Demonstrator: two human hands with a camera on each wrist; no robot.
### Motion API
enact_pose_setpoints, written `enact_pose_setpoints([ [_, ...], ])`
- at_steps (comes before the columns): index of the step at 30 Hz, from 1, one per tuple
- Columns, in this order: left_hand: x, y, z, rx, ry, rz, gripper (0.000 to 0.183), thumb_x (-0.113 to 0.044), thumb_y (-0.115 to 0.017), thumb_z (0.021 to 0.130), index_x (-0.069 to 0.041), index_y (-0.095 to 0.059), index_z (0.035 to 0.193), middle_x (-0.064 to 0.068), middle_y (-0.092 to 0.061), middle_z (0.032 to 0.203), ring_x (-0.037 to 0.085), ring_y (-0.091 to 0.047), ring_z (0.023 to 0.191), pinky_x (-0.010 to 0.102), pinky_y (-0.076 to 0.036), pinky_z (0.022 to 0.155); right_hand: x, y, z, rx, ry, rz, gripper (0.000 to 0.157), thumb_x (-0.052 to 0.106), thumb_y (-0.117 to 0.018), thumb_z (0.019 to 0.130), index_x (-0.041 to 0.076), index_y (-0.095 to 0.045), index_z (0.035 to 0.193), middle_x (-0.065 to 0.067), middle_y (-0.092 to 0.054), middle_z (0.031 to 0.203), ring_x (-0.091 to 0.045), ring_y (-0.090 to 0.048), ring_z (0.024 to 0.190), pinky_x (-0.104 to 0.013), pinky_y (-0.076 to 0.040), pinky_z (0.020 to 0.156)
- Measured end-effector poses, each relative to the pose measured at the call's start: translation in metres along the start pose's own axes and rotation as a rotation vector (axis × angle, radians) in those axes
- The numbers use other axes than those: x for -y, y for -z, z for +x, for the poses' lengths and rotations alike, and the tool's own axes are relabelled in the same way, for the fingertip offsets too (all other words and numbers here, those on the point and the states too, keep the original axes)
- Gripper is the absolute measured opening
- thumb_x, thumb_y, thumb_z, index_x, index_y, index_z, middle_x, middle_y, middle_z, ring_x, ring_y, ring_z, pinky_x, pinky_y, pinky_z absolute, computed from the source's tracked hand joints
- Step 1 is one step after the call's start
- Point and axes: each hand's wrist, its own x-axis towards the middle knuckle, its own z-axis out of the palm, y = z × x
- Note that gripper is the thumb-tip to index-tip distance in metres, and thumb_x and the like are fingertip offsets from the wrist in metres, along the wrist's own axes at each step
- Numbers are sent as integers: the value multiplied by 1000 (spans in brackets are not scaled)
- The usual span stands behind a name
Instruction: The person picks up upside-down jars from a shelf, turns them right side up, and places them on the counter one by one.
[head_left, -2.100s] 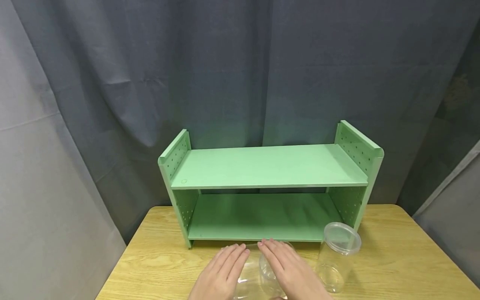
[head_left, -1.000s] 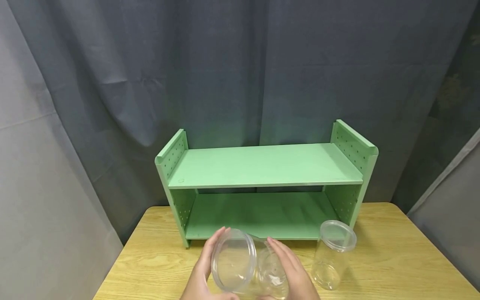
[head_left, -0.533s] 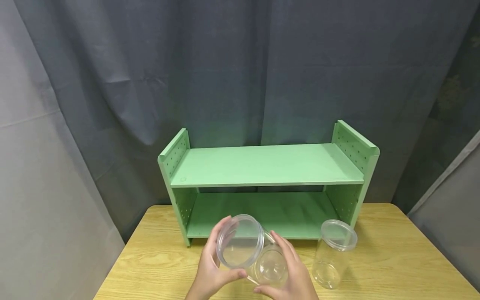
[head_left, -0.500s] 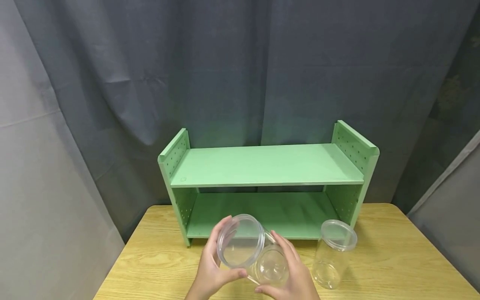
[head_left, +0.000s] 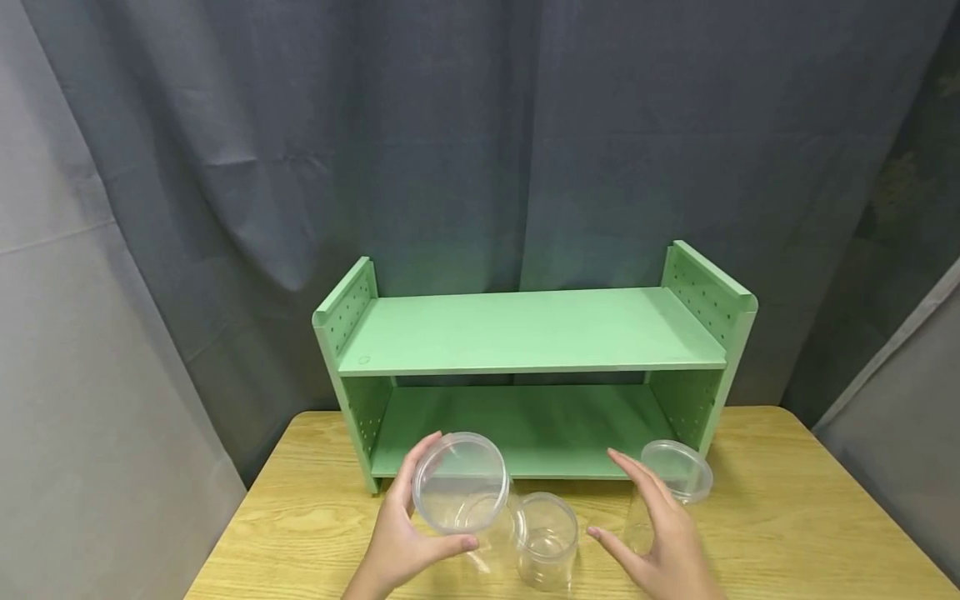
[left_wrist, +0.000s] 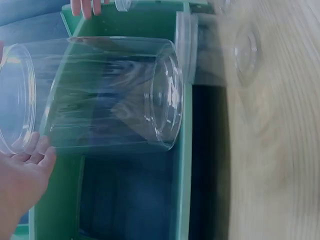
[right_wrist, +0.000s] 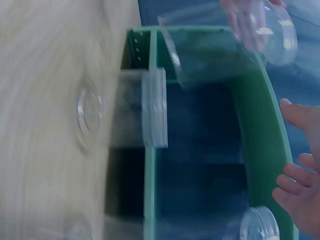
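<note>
Clear jar (head_left: 459, 483): my left hand (head_left: 401, 542) grips it tilted above the table (head_left: 300, 517) — light, thin-walled, slick; I'd grip round the body.
Middle jar (head_left: 546, 540): upright on the table, untouched.
Right hand (head_left: 663, 542): fingers spread, empty, beside the lidded jar (head_left: 675, 472).
Hidden: that jar's lower body — transparent, hard to trace.

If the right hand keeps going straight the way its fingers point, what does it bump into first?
Probably the lidded clear jar standing just beyond the right hand. The open fingers already reach toward its side, with only a small gap showing. Depth is hard to judge, but the green shelf lies farther back.
</note>
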Motion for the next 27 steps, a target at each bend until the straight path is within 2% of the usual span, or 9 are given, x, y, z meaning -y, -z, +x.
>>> enact_pose_setpoints([
  [3,5,6,-1,-15,26,28,111,-10,-94,57,-26,-35,150,4,-51,146,5,-52,121,29,-45,104,-4,14,6,-27,-6,-20,92,0,-89,55,4,-53,139,-21,-61,127,17,-33,132,3,-24,107],
  [6,9,11,-3,-30,56,55,111,-12,-94,56,-26,-35,149,2,-51,147,7,-53,122,31,-45,103,-10,27,13,-54,-14,-41,85,-3,-88,56,2,-55,135,-20,-62,124,18,-37,129,3,-26,105],
  [8,12,13,-3,-38,72,71,112,-13,-94,56,-27,-35,149,2,-51,147,11,-54,122,36,-45,103,-16,36,18,-80,-11,-42,81,-6,-86,56,1,-57,132,-13,-63,125,18,-40,126,3,-29,104],
  [12,19,17,-4,-45,95,100,112,-14,-95,55,-27,-36,149,3,-52,146,13,-56,122,38,-45,103,-29,51,29,-127,-45,19,70,-15,-82,60,-6,-58,126,13,-60,128,18,-49,119,1,-36,101],
  [14,22,17,-4,-52,111,100,111,-13,-95,55,-27,-37,148,3,-53,145,10,-56,122,34,-45,104,-36,58,35,-151,-116,87,62,-18,-77,65,-9,-58,123,22,-59,126,16,-54,115,0,-41,99],
  [16,25,18,-4,-60,133,99,111,-13,-95,54,-28,-37,147,3,-53,145,8,-55,121,28,-45,104,-44,64,40,-172,-238,166,52,-19,-72,73,-7,-58,122,25,-60,121,14,-58,110,-2,-45,96],
  [21,30,17,-6,-78,203,96,110,-12,-96,52,-31,-39,145,1,-54,144,6,-55,119,25,-45,102,-74,79,48,-261,-524,329,38,-10,-66,85,15,-64,114,23,-67,102,12,-64,92,0,-49,81],
  [24,33,19,-7,-83,214,103,111,-13,-96,51,-29,-40,146,2,-55,143,6,-56,118,25,-45,101,-93,84,52,-270,-589,368,36,-5,-67,87,24,-65,108,25,-69,95,14,-64,86,1,-49,76],
  [27,35,21,-7,-85,199,111,112,-14,-97,51,-28,-40,146,3,-55,142,6,-56,117,25,-45,101,-111,89,56,-243,-597,440,33,-3,-68,87,24,-67,106,26,-70,93,13,-64,84,0,-49,74],
])
